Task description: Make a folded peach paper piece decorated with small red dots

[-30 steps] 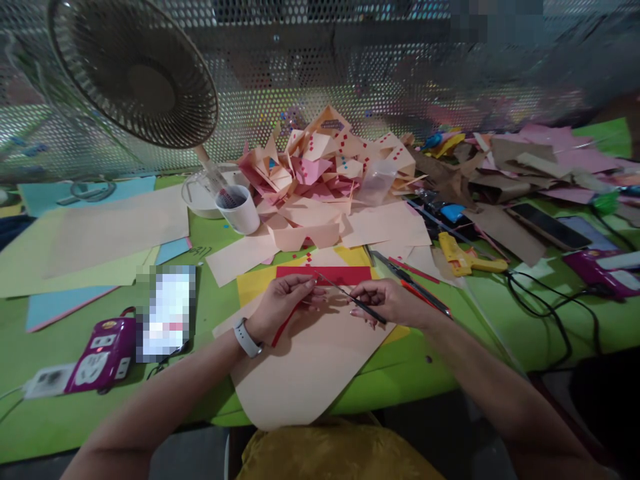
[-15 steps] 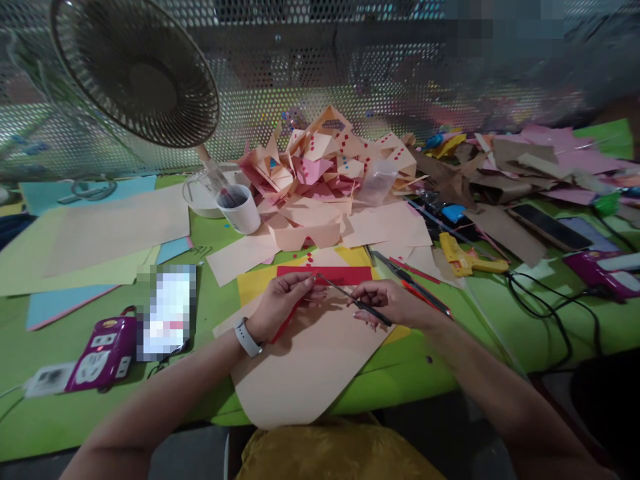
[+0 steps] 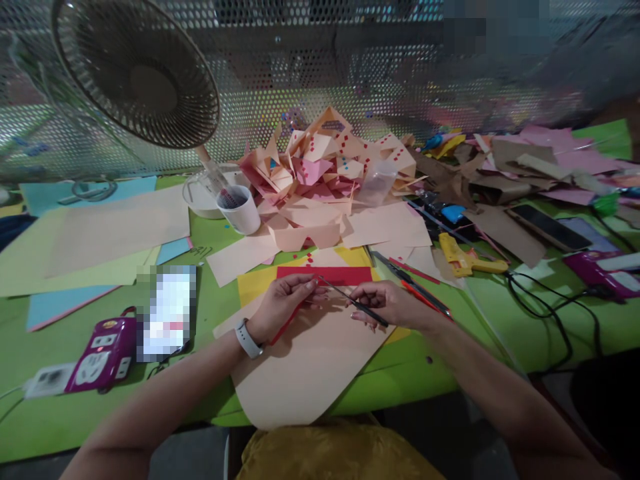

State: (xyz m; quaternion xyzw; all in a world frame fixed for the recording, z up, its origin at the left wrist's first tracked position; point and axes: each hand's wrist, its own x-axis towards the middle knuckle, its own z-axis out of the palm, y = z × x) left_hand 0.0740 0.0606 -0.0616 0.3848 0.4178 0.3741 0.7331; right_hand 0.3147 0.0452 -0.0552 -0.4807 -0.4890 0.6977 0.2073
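My left hand (image 3: pixel 290 299), with a pale watch band at the wrist, is closed, thumb against fingers, on a red paper strip (image 3: pixel 286 325) that shows beneath it. In my right hand (image 3: pixel 383 303) is a slim tool with a dark handle and thin metal tip, apparently tweezers (image 3: pixel 367 311). Its tip meets the left thumb and fingertips; anything tiny pinched there is too small to make out. Under both hands lies a large peach paper sheet (image 3: pixel 305 373). A red paper piece (image 3: pixel 345 275) rests on yellow paper (image 3: pixel 255 283) just beyond the fingers.
Peach paper pieces with small red diamonds (image 3: pixel 320 160) are heaped behind. A fan (image 3: pixel 145 87) and white cup (image 3: pixel 240 210) stand at left, near a phone (image 3: pixel 170 310) and purple power strip (image 3: pixel 103 353). Box cutters (image 3: pixel 420 283) and a yellow glue gun (image 3: pixel 465 257) lie right.
The tool in my right hand has shifted slightly, its handle end a little to the left and lower. My left hand stays almost still at the tip.
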